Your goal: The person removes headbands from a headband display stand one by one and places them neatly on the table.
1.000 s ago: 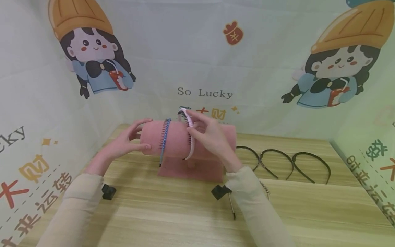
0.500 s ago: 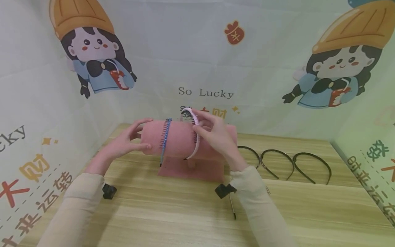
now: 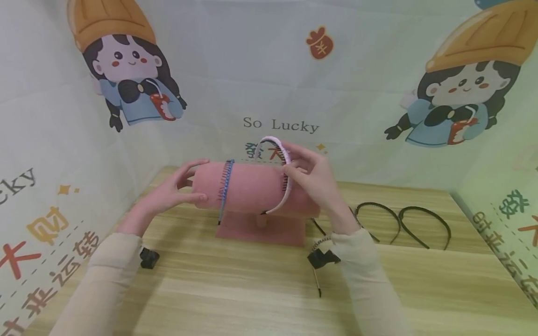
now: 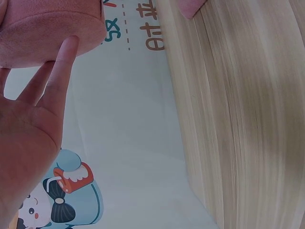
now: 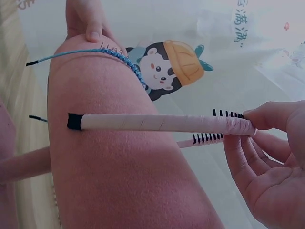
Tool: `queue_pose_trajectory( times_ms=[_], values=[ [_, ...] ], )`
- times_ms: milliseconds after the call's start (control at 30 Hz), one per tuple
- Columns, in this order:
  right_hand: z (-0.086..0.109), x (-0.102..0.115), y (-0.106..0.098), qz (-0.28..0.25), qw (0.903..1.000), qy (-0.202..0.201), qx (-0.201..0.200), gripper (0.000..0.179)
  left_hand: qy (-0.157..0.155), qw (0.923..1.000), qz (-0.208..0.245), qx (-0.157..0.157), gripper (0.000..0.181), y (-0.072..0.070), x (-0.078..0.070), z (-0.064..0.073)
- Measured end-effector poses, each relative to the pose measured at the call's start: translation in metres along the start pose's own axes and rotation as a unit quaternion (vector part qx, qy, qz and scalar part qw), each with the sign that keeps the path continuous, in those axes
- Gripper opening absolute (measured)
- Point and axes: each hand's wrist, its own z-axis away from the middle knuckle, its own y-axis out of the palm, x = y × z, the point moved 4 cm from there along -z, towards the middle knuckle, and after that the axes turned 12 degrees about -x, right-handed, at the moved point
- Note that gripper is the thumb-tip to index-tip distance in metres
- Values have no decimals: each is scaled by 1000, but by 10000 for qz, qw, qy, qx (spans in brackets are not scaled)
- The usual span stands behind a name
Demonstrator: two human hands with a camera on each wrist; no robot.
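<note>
A pink padded headband stand (image 3: 248,184) has a thick roll lying sideways on a flat base. At the roll's left end my left hand (image 3: 170,186) holds it between thumb and fingers; the fingertips press its end face in the left wrist view. My right hand (image 3: 313,175) pinches the top of a pale pink headband (image 3: 287,184) with black teeth. This headband stands around the right part of the roll, its top raised off the surface, as the right wrist view (image 5: 157,123) shows. A blue braided headband (image 3: 225,186) sits around the roll's left part.
Black headbands (image 3: 424,228) lie on the wooden table (image 3: 235,289) at the right. Another thin toothed headband (image 3: 317,280) lies nearer, partly behind the right sleeve. A printed cloth (image 3: 277,84) walls the table at the back and sides.
My right hand has moved right and a little up, drawing the pale pink headband along the roll and lifting its top higher. The left hand has stayed at the roll's left end.
</note>
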Motion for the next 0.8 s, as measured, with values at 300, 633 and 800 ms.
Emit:
queue_pose_trajectory(
  times_ms=[300,633,800],
  values=[
    [3,0,0,375,9992,-56,-143,53,20,10000,70,55,85,0,2,1],
    [6,14,-8,1344,9899,-420,-186,52,47,10000,47,55,86,0,0,-1],
    [6,22,-19,1767,9820,-627,-229,51,31,10000,15,64,87,-1,-3,0]
  ],
)
